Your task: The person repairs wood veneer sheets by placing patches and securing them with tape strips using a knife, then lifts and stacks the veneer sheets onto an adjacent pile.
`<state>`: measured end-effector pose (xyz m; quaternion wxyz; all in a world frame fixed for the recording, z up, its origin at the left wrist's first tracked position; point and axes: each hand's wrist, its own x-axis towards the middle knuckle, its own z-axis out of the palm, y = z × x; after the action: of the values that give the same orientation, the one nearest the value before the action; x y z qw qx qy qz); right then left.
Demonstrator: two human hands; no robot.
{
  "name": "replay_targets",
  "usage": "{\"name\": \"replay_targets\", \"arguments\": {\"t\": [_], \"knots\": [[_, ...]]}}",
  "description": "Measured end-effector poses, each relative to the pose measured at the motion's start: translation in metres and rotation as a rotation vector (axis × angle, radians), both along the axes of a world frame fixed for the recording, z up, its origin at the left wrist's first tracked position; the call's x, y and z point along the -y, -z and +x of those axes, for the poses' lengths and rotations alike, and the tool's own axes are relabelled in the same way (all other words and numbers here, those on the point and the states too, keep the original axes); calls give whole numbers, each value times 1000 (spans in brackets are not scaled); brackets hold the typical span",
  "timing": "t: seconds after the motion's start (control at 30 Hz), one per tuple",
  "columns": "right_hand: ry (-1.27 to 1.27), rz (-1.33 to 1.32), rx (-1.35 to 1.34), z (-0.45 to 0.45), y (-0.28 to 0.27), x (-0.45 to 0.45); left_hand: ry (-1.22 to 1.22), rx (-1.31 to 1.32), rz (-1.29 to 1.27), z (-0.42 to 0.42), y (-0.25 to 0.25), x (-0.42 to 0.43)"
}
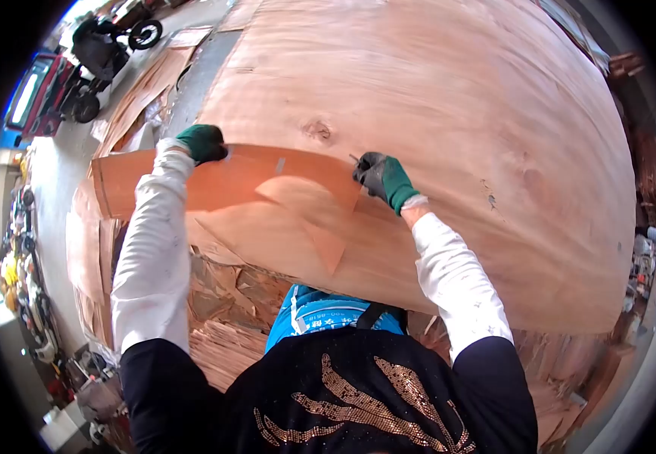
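A large pale wood veneer sheet (434, 91) spreads before me. Across its near left part lies a darker orange veneer strip (245, 178) with small pieces of tape on it and a ragged lower edge. My left hand (204, 144), in a green and dark glove, is closed at the strip's upper edge; whether it grips the edge is hidden. At the strip's right end, my right hand (383, 180), also gloved, is pinched around a small thin dark object (354, 159) too small to name.
Broken veneer scraps (229, 340) lie under the near edge of the sheet. More veneer strips (142, 98) are on the floor at the left. A motorcycle (108, 53) and a red vehicle (40, 94) stand at the upper left.
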<state>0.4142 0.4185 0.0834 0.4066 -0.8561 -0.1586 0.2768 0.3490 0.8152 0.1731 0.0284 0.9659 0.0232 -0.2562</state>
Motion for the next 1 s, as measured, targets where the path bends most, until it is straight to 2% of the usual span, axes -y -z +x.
{"name": "replay_targets", "arguments": {"t": [0.03, 0.1, 0.17, 0.23, 0.33, 0.4, 0.5, 0.53, 0.63, 0.67, 0.77, 0.9, 0.93, 1.0], "knots": [[25, -62, 117, 10, 6, -11, -106, 116, 58, 5, 5, 6], [71, -189, 131, 26, 7, -23, 111, 625, 199, 10, 38, 26], [67, -277, 185, 37, 1, -34, 166, 762, -131, 14, 55, 64], [69, -333, 184, 44, -5, -39, 314, 822, -190, -5, 66, 106], [69, -386, 169, 54, -7, -42, 106, 856, -238, -23, 100, 141], [98, -378, 142, 59, -9, -43, 61, 848, -231, -16, 116, 142], [122, -386, 332, 65, -13, -40, 10, 821, -254, -4, 125, 142], [174, -278, 548, 59, -9, -39, 2, 820, -259, -1, 127, 142], [190, 90, 404, 51, -14, -48, -16, 809, -280, 4, 125, 140], [212, 178, 258, 48, -9, -54, -18, 804, -289, 6, 124, 138], [85, 81, 262, 44, -4, -79, -134, 870, -399, 19, 121, 134], [-88, -145, 466, 46, 14, -130, -199, 749, -408, 27, 123, 133], [-50, -106, 514, 41, 13, -134, -199, 750, -420, 29, 125, 132], [-127, -202, 488, 40, 9, -148, -243, 688, -423, 31, 124, 133]]}}
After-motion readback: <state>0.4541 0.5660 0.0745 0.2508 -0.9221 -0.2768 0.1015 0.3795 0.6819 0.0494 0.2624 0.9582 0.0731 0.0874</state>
